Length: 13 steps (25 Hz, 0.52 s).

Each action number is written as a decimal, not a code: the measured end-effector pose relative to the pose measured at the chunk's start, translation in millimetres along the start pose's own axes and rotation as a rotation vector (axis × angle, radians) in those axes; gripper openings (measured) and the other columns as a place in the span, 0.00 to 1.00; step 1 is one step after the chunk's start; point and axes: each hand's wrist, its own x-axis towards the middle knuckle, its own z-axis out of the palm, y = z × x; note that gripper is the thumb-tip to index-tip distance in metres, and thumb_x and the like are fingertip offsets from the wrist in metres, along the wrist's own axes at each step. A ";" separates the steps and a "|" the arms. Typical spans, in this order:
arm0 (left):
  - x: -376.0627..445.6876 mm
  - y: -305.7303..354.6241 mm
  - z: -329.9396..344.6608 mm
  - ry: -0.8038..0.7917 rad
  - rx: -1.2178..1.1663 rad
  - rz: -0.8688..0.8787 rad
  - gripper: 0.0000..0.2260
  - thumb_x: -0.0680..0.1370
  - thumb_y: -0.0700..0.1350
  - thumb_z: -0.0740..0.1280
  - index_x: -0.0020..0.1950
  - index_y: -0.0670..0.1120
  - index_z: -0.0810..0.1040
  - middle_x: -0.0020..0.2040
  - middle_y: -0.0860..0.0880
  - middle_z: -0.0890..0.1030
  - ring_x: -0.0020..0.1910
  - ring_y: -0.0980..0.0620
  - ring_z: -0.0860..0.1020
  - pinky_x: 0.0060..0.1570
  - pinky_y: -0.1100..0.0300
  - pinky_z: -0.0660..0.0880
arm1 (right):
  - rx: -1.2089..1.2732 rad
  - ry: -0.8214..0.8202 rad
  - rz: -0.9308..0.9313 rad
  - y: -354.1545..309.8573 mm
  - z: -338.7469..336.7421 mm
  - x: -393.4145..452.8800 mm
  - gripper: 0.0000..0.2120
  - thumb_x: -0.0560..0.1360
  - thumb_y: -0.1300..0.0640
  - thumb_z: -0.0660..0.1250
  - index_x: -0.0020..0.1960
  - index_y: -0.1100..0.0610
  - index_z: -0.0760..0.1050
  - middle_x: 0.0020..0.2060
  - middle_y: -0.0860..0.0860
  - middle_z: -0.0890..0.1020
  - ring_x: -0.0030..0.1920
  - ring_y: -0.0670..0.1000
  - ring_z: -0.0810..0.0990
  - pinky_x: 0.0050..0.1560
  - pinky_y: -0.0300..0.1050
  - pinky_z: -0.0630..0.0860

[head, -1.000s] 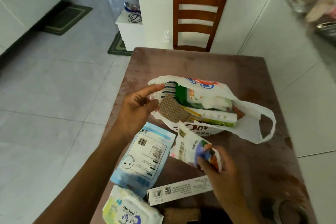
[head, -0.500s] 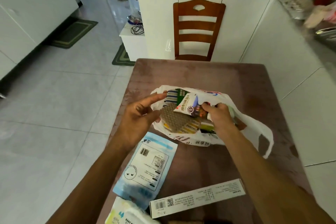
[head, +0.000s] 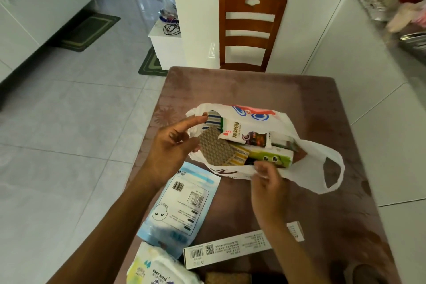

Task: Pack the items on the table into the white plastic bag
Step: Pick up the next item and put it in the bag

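The white plastic bag [head: 309, 159] lies open on the brown table [head: 253, 87]. Inside it are a white printed packet [head: 244, 136], a green box with cartoon eyes [head: 269, 159], a brown textured pad [head: 214, 150] and a striped item [head: 213, 117]. My left hand [head: 173, 147] grips the bag's left rim and holds the mouth open. My right hand [head: 267, 180] hovers at the bag's near rim with fingers curled; whether it pinches the plastic is unclear. Near me lie a light blue pouch [head: 182, 200], a long white box [head: 235, 249] and a baby wipes pack [head: 159, 270].
A wooden chair [head: 251, 30] stands at the table's far end against a white cabinet [head: 200, 30]. Tiled floor drops off to the left of the table. A brown item [head: 226, 279] and a dark round object [head: 364, 272] sit at the near edge.
My right hand carried the white printed packet from the near table into the bag, let it go and drew back to the bag's near rim. The left hand stayed on the rim.
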 end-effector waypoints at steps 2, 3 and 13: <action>0.4 1.3 0.0 0.007 -0.026 -0.016 0.23 0.76 0.28 0.65 0.61 0.53 0.78 0.56 0.51 0.82 0.37 0.44 0.78 0.39 0.66 0.79 | -0.130 -0.142 -0.080 18.0 10.4 -36.4 0.06 0.77 0.59 0.65 0.50 0.51 0.78 0.42 0.46 0.83 0.42 0.43 0.80 0.42 0.41 0.81; 0.6 2.8 -0.4 0.009 -0.049 -0.016 0.22 0.75 0.27 0.65 0.60 0.52 0.78 0.57 0.51 0.82 0.37 0.48 0.78 0.39 0.66 0.79 | -0.209 -0.265 -0.068 23.1 18.5 -45.7 0.04 0.77 0.57 0.65 0.49 0.50 0.77 0.40 0.46 0.83 0.40 0.44 0.80 0.40 0.43 0.81; -7.7 -18.7 -17.5 -0.072 0.024 0.076 0.21 0.76 0.24 0.61 0.59 0.46 0.79 0.62 0.50 0.80 0.55 0.47 0.82 0.42 0.59 0.83 | -0.531 -0.347 0.519 59.7 157.5 -55.1 0.25 0.67 0.46 0.73 0.58 0.56 0.72 0.49 0.54 0.84 0.44 0.51 0.83 0.34 0.43 0.77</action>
